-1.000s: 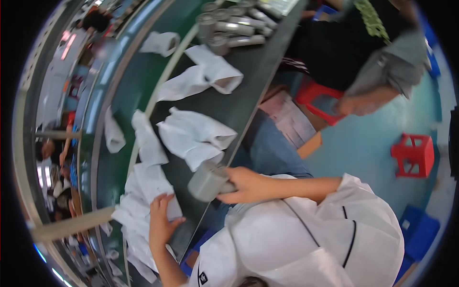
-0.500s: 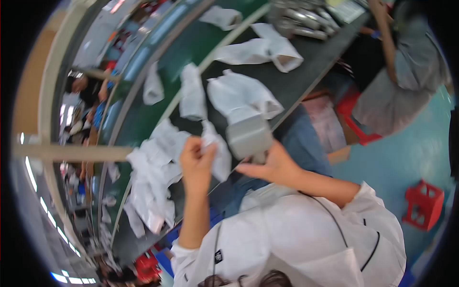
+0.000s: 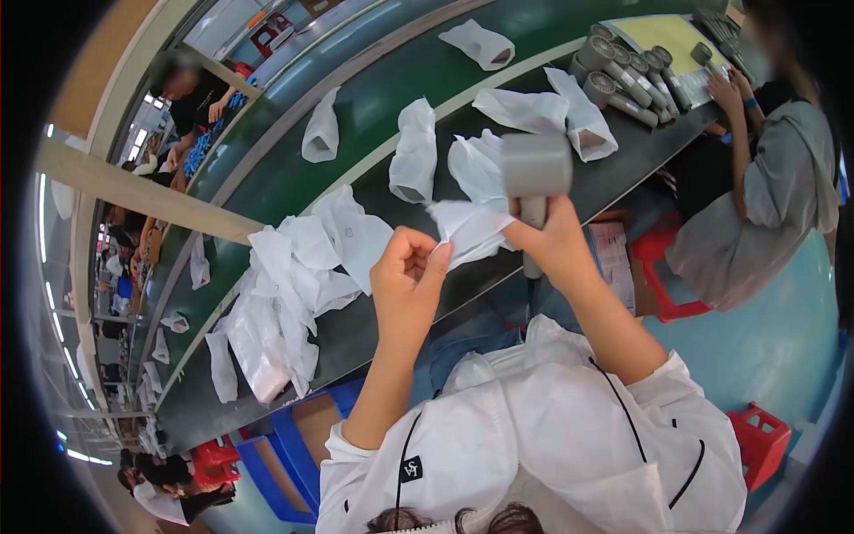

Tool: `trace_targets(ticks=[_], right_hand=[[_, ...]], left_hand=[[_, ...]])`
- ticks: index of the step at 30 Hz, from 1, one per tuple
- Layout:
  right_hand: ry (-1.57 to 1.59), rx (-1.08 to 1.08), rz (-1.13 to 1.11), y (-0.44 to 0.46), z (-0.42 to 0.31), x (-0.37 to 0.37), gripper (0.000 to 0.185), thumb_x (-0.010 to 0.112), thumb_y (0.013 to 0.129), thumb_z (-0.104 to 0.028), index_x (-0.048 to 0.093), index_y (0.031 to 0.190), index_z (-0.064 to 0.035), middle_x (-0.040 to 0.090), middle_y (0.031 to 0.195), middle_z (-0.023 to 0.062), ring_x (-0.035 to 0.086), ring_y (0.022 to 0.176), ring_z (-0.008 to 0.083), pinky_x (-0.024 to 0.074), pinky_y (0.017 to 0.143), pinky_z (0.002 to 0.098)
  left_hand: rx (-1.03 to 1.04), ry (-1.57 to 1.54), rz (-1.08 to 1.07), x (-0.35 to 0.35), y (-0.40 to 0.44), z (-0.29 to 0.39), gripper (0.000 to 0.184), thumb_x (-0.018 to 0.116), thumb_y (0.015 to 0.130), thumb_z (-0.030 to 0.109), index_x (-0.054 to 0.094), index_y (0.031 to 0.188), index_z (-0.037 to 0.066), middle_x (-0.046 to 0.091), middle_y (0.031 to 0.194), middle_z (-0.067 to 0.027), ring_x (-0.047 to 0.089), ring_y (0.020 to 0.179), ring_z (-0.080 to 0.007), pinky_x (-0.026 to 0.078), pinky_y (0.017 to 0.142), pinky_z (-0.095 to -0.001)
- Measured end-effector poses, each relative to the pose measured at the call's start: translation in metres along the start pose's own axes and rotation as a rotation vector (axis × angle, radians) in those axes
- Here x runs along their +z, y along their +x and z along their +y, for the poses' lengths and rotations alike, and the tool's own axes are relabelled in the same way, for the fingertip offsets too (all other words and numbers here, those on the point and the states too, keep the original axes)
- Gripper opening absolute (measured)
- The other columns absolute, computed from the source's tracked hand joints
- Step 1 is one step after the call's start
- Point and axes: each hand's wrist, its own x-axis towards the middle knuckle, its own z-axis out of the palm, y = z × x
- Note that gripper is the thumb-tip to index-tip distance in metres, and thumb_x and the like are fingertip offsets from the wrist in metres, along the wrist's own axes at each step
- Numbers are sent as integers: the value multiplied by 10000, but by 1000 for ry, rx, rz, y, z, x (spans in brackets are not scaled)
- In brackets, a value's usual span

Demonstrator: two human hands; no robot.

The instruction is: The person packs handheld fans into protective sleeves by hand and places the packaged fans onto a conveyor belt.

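My left hand [image 3: 411, 271] pinches the edge of a white bag [image 3: 471, 233] over the front of the dark bench. My right hand [image 3: 556, 242] grips a grey device [image 3: 536, 169] shaped like a hair dryer, its barrel up and its handle in the palm. The bag reaches across to the right fingers and lies close beside the handle. Behind it, another white bag [image 3: 479, 167] rests on the bench. A heap of white bags [image 3: 289, 280] spreads to the left of my left hand.
Several grey devices [image 3: 627, 84] lie at the back right beside a seated co-worker [image 3: 756, 196]. More wrapped pieces lie on the green conveyor [image 3: 365, 133]. A beam [image 3: 160, 196] crosses at the left. Blue crates [image 3: 289, 445] and a red stool [image 3: 761, 445] stand below.
My left hand has lifted a white bag from the heap and brought it to the right hand. The grey device has turned barrel up. The view has swung, showing more bench.
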Motion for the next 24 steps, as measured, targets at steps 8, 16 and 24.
trace_targets(ticks=[8,16,24], right_hand=[[796,-183,-254,-11,-66,14,491,630,917,-437,472,1165,-45,477,1071,83,484,932,175,408,852,321],[449,-586,-202,14,-35,50,504,623,941,-382,464,1265,-31,478,1174,96,489,1076,226,396,996,457],[86,-277,-451,13,11,46,561,686,857,-284,501,1320,-25,317,1496,151,451,1251,267,372,1048,395]], left_hand=[[-58,-85,21,5,14,9,231,652,947,187,510,835,43,505,674,32,444,596,-31,353,530,-192],[8,-278,-63,2,18,4,282,574,1001,280,502,826,71,479,707,54,413,633,-29,348,556,-202],[-166,-454,27,1,15,9,253,559,990,318,618,904,88,532,810,30,467,695,-64,410,598,-224]])
